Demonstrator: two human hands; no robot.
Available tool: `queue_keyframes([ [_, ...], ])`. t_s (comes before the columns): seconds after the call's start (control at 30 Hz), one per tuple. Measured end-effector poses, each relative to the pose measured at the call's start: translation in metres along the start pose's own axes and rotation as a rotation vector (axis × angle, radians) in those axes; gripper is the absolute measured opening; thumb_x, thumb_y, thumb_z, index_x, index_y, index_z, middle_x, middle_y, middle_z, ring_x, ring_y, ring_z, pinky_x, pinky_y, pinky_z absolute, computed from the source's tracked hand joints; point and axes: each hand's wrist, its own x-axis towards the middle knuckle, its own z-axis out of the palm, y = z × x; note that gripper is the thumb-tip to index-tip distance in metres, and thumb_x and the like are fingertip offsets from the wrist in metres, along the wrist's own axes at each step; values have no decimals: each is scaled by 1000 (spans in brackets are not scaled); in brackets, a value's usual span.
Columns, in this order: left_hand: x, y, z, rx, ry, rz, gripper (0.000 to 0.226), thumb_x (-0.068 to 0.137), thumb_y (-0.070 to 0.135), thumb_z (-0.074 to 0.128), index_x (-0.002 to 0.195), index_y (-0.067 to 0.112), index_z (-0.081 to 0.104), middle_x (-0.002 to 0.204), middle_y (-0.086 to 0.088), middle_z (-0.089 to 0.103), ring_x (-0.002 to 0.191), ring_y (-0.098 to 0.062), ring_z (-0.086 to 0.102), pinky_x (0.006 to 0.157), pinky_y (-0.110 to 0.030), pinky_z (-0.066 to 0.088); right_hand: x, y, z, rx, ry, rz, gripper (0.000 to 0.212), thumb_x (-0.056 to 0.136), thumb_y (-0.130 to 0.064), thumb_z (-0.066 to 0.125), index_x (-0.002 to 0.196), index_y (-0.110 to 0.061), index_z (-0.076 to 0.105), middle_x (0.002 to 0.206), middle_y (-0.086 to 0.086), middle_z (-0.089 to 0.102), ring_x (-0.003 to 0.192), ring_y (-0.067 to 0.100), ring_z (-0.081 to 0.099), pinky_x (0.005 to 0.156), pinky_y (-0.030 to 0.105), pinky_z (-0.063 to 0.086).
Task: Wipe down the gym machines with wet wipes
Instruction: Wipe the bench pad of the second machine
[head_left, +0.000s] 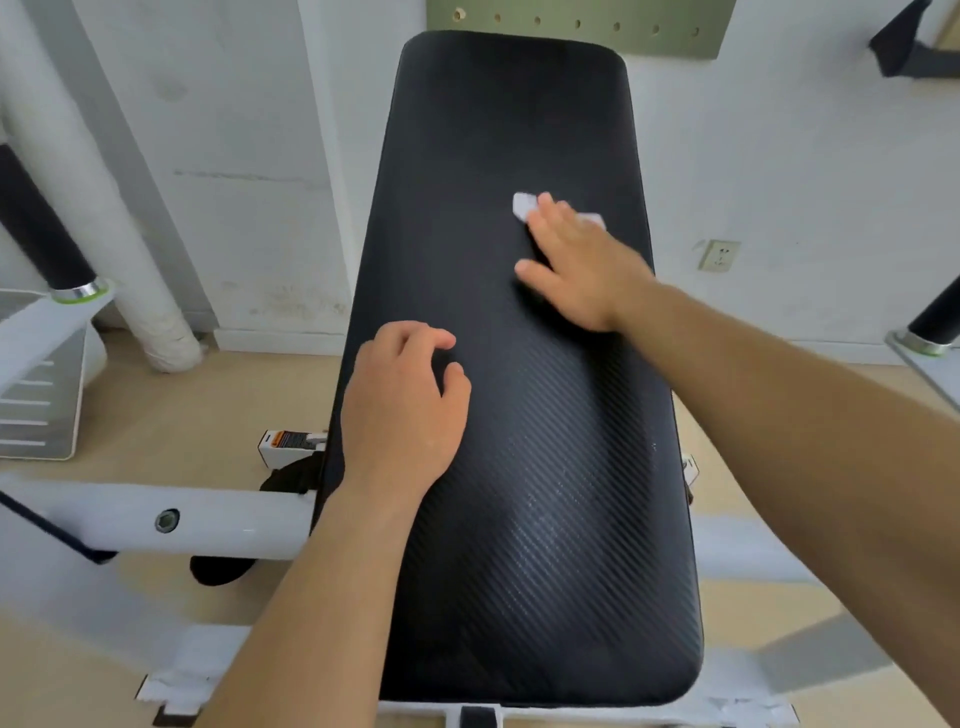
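Head view: looks down the length of a black bench pad (498, 130), with both bare forearms reaching onto it
Bench pad: ribbed black surface with rounded corners; it lies under both hands and runs on past the right hand's fingertips toward the wall
Wet wipe (522, 203): white, folded small, flat on the pad beneath the right hand's fingers; one corner shows beyond the fingertips and a narrow strip shows at the hand's right edge
Right hand (576, 260): palm down, fingers straight and close together, pressing the wipe against the pad; thumb spread out to the left and lying on the pad
Left hand (405, 410): palm down on the pad near its left edge, nearer the person than the right hand; fingers loosely curled with the tips touching the pad, holding nothing
Wipe to left hand: well apart; the wipe lies ahead and to the right of the left hand, with bare pad between them
Pad sheen: a lighter patch shows on the stretch right of the left forearm
Frame tube (208, 519): white, with one bolt, left of the left forearm and meeting the pad's left side
Small box (285, 444): white with orange and black print, on the floor just left of the left wrist
Wall socket (719, 254): white, on the wall right of the right hand
Green plate (571, 21): a row of holes, beyond the pad's far end
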Motion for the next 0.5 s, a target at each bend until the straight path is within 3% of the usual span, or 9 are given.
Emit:
queue_keyframes([
  [0.17,-4,9,0,14,-8,21,25,95,27,58,119,24,65,132,6,54,116,-14,47,85,-21,31,-20,13,6,66,38,145,79,99,-61,27,160,-16,6,168,3,0,154,21,2,123,45,14],
  [0.33,-15,12,-16,14,-6,43,23,96,25,56,116,22,67,130,4,56,117,-17,50,85,-22,34,-163,-31,39,40,-44,-40,94,89,-70,21,160,-11,1,168,8,-5,155,22,-6,126,41,6],
  [0.5,-39,18,-26,18,-43,55,22,96,23,57,114,20,67,129,3,57,116,-19,52,85,-24,36,-290,-71,73,39,-66,-171,90,93,-59,42,159,-6,10,168,11,1,155,25,-3,125,44,14],
])
